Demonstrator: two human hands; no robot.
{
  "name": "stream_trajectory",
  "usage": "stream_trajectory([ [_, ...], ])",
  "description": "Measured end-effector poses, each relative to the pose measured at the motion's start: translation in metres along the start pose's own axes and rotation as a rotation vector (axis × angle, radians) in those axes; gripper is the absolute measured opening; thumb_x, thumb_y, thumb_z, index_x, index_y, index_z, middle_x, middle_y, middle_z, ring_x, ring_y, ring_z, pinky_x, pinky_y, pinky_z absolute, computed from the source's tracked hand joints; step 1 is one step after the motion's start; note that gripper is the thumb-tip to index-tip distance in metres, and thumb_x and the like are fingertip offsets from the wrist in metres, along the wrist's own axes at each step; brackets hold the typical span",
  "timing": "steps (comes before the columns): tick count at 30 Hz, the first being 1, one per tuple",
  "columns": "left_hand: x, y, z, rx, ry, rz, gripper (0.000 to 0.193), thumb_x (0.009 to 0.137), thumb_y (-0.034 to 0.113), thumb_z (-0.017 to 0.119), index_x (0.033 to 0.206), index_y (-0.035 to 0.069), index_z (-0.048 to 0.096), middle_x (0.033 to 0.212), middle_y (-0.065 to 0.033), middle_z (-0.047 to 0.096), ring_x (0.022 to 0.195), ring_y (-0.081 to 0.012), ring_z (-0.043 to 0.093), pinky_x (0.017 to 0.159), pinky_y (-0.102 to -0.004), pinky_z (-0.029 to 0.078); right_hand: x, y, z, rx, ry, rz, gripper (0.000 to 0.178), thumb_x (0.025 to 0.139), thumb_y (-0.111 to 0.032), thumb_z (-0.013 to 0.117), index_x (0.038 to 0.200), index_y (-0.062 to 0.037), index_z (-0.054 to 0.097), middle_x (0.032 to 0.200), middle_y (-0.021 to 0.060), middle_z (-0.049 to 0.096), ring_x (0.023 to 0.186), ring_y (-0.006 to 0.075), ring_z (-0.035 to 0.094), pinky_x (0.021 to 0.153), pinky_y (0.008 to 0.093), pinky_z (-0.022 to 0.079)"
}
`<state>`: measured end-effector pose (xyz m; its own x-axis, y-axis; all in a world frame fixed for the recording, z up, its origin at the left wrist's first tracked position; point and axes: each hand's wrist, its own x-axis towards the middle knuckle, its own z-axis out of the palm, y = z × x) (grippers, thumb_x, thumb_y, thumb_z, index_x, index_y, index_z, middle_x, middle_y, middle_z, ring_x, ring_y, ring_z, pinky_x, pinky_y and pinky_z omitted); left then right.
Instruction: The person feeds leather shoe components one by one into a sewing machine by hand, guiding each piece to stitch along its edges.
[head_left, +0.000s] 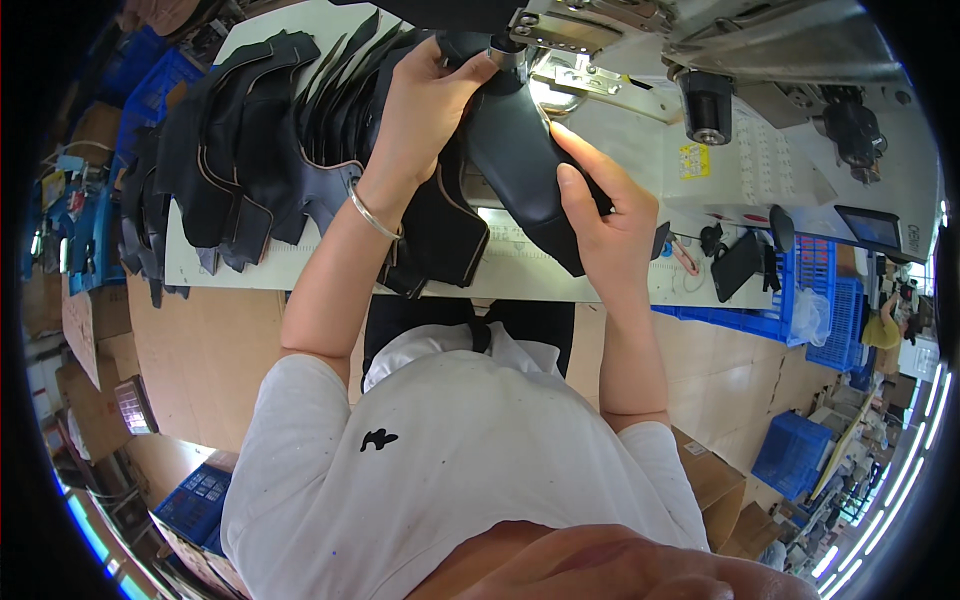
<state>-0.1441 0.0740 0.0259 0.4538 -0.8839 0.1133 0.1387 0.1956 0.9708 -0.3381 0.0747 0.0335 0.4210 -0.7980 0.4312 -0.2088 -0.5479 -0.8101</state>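
A black leather piece (515, 165), shaped like a boot upper panel, lies curved under the head of a sewing machine (590, 40). My left hand (425, 110) is closed on its far left part, thumb close beside the machine's presser area (508, 58). At the piece's right edge, my right hand (612, 215) grips it, index finger stretched along the edge and thumb against the surface. The other fingers of that hand are partly hidden. Under my left wrist lies another black leather piece (450, 230) with a light edge.
Several more black leather pieces (240, 150) overlap across the left of the white table (570, 292) and hang over its front edge. Scissors (686, 258) and a dark flat object (736, 266) lie at right. Blue crates (800, 275) stand past the table's right end.
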Motion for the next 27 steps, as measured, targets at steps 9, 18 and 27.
stream_trajectory([
  [9, -0.09, -0.011, 0.014, -0.413, -0.021, -0.39, 0.033, 0.095, 0.02, 0.06, 0.117, 0.0, 0.047, 0.097, -0.0082, 0.065, 0.079, -0.0108, 0.064, 0.066, -0.0236, 0.055, -0.006, -0.002, 0.021, -0.06, 0.095, 0.017, 0.029, 0.088, -0.012, 0.063, 0.116, -0.0078, 0.067, 0.091, 0.0128, 0.07, 0.068, 0.0166, 0.062, 0.064, 0.0272, 0.048],
  [18, -0.095, -0.011, 0.004, -0.281, -0.073, -0.214, 0.049, 0.087, 0.008, 0.07, 0.125, -0.002, 0.041, 0.097, -0.0088, 0.067, 0.08, -0.008, 0.064, 0.062, -0.0185, 0.051, -0.014, -0.013, 0.009, -0.102, -0.052, 0.115, 0.041, 0.089, -0.02, 0.066, 0.127, -0.0079, 0.059, 0.095, 0.015, 0.069, 0.074, 0.0229, 0.063, 0.068, 0.0317, 0.049],
  [27, -0.092, -0.005, 0.007, -0.256, 0.007, -0.11, 0.057, 0.085, 0.007, 0.072, 0.13, -0.001, 0.039, 0.099, -0.011, 0.066, 0.084, -0.0118, 0.064, 0.07, -0.0207, 0.054, -0.015, -0.008, 0.014, -0.038, -0.04, 0.107, 0.044, 0.088, -0.022, 0.068, 0.128, -0.0072, 0.059, 0.097, 0.0147, 0.069, 0.073, 0.0199, 0.063, 0.067, 0.0294, 0.049],
])
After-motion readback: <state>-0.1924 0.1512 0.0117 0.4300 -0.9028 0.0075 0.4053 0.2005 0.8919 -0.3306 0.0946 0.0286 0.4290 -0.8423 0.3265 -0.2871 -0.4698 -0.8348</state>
